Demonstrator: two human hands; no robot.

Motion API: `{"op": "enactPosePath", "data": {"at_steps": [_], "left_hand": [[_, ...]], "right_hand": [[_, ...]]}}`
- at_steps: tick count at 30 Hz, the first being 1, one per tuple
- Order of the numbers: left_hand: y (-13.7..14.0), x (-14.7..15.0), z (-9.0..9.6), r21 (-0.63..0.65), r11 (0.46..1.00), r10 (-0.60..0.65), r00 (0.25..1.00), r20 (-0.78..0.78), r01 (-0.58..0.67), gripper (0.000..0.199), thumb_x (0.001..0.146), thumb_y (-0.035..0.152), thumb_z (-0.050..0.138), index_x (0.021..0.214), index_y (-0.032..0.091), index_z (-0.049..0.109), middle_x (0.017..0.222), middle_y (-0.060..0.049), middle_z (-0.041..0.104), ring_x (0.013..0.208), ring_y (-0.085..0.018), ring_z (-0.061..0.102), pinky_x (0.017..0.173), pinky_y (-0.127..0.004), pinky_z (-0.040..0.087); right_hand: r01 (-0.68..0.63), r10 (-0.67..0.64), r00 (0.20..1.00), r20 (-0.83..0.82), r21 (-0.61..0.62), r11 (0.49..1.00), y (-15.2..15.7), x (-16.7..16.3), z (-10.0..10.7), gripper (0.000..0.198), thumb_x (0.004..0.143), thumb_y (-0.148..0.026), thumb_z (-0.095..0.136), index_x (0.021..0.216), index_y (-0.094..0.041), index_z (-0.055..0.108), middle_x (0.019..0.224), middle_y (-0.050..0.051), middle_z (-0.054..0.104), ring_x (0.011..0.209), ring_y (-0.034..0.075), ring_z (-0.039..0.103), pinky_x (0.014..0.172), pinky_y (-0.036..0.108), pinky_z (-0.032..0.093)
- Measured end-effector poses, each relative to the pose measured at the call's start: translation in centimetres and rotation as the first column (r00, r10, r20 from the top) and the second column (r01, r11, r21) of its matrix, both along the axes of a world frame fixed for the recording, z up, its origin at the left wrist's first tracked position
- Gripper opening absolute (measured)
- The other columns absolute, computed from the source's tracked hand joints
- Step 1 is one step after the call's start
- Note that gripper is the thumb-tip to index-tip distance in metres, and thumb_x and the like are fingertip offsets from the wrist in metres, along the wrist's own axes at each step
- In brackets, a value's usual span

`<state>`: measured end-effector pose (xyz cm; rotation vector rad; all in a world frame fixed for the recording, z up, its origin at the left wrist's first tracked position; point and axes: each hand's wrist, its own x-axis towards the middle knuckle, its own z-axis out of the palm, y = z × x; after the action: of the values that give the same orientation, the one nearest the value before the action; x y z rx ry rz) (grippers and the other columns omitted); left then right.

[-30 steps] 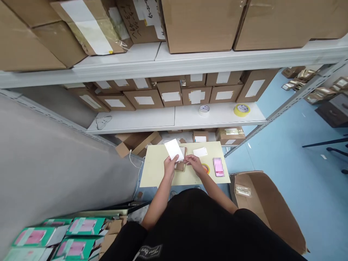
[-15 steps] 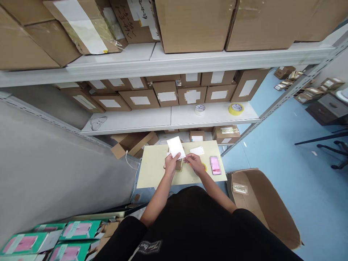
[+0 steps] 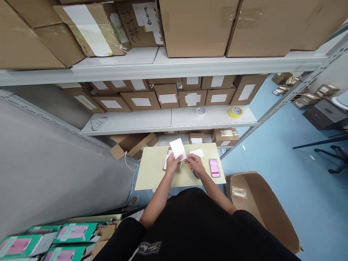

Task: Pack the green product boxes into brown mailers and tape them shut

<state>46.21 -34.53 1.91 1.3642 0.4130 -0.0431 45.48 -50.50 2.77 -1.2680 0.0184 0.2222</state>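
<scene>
Pale yellow bench (image 3: 150,169), seen from above; clock directions are taken from its centre. Two bare hands work over it. The left hand (image 3: 172,164), at ten o'clock, is closed on one white card (image 3: 178,148), thumb on top, holding it up at twelve o'clock. The right hand (image 3: 196,163), at three o'clock, has its fingers bent and drawn together at the card's lower right corner; whether they pinch it or anything else, I cannot tell.

Below the left hand, at the centre, lies one brown package (image 3: 178,168), partly covered. A second white card, the loose card (image 3: 197,152), lies flat at two o'clock. One pink-screened phone (image 3: 214,168) lies at three o'clock, near the bench's right edge. One orange and dark-blue object (image 3: 194,172) shows beside the right hand, mostly hidden.

Beyond, a white shelf (image 3: 152,119) bears two tape rolls: one white roll (image 3: 199,112) at one o'clock, one yellow roll (image 3: 235,112) at two. Behind them stand seven labelled boxes (image 3: 193,98) in the front row. One large open carton (image 3: 268,214) sits on the floor at four o'clock; at least four green boxes (image 3: 74,232) are at eight.
</scene>
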Motion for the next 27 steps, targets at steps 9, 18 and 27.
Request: {"op": "enactPosePath", "data": {"at_steps": [9,18,27], "left_hand": [[0.0,-0.3,2.7,0.243,0.942,-0.271,0.951,0.149,0.23,0.03,0.069,0.044,0.089,0.087,0.021,0.082,0.091,-0.01,0.079,0.088,-0.027,0.073,0.082,-0.035,0.057],[-0.7,0.3,1.7,-0.014,0.994,-0.112,0.992,0.059,0.113,0.051,0.072,0.063,0.081,0.086,0.014,0.082,0.085,-0.011,0.078,0.081,-0.025,0.071,0.076,-0.034,0.056],[-0.5,0.1,1.4,0.215,0.957,-0.235,0.957,0.169,0.197,0.031,0.079,0.051,0.08,0.073,0.02,0.082,0.079,-0.005,0.075,0.08,-0.021,0.067,0.077,-0.03,0.053]], "right_hand": [[-0.046,0.049,0.996,0.079,-0.039,0.998,-0.6,0.3,1.0,0.027,0.086,-0.051,0.073,0.087,-0.024,0.07,0.079,0.001,0.07,0.078,0.019,0.065,0.078,0.032,0.05],[-0.067,0.068,0.997,0.03,-0.009,0.998,-1.2,0.8,0.5,0.022,0.086,-0.046,0.07,0.085,-0.025,0.063,0.078,0.0,0.069,0.078,0.019,0.067,0.08,0.033,0.049],[-0.058,0.057,0.998,-0.018,-0.04,0.998,0.1,2.1,-0.9,0.024,0.082,-0.045,0.075,0.08,-0.024,0.062,0.077,-0.002,0.066,0.077,0.018,0.065,0.076,0.031,0.049]]}}
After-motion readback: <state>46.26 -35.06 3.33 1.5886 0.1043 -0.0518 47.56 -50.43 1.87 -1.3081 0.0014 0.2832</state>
